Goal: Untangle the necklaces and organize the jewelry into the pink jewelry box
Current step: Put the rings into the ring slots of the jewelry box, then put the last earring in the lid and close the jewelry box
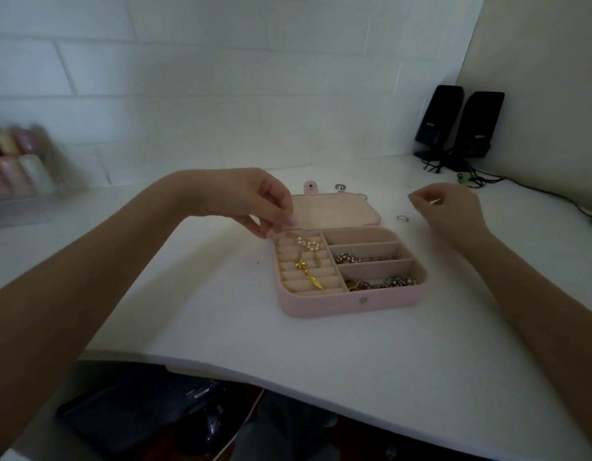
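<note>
The left hand (pixel 264 201) is pinching the thin gold chain necklace (pixel 302 261), hanging into the open pink jewelry box (pixel 351 302); the right hand (pixel 451 207), fingers curled, is hovering well apart.

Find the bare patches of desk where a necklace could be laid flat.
Free: the desk between the pink jewelry box and the near edge, and left of the box under the left hand. Crowded: behind the lid, where rings lie, and by the speakers with their cables.

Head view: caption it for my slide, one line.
Left hand lowers a gold necklace onto the open pink jewelry box; right hand hovers nearby.
</note>
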The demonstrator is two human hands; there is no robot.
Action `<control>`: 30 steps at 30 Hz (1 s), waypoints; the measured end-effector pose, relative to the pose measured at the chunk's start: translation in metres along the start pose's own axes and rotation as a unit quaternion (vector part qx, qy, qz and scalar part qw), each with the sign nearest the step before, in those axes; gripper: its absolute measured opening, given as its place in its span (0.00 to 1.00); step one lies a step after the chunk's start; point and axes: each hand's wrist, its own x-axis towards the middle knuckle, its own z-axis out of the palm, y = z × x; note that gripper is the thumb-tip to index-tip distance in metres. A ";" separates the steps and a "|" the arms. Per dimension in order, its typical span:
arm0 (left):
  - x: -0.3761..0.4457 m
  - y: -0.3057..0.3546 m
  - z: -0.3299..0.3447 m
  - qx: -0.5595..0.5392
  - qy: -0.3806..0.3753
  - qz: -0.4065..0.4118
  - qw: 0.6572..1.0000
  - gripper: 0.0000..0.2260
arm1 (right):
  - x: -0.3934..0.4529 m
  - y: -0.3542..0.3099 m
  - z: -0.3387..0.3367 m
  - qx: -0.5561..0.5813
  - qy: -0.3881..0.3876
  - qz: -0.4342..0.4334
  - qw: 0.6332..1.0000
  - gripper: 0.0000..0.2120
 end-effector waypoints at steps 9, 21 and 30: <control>0.033 -0.037 0.029 -0.007 0.261 -0.057 0.964 0.26 | 0.000 0.002 0.010 -0.087 -0.050 -0.069 0.993 0.04; 0.036 -0.043 0.042 -0.098 0.320 0.045 0.941 0.29 | -0.039 -0.081 0.012 0.048 -0.181 -0.235 0.954 0.04; 0.039 -0.040 0.043 -0.372 0.335 0.045 0.864 0.38 | -0.020 -0.058 0.013 0.099 -0.047 -0.156 0.982 0.07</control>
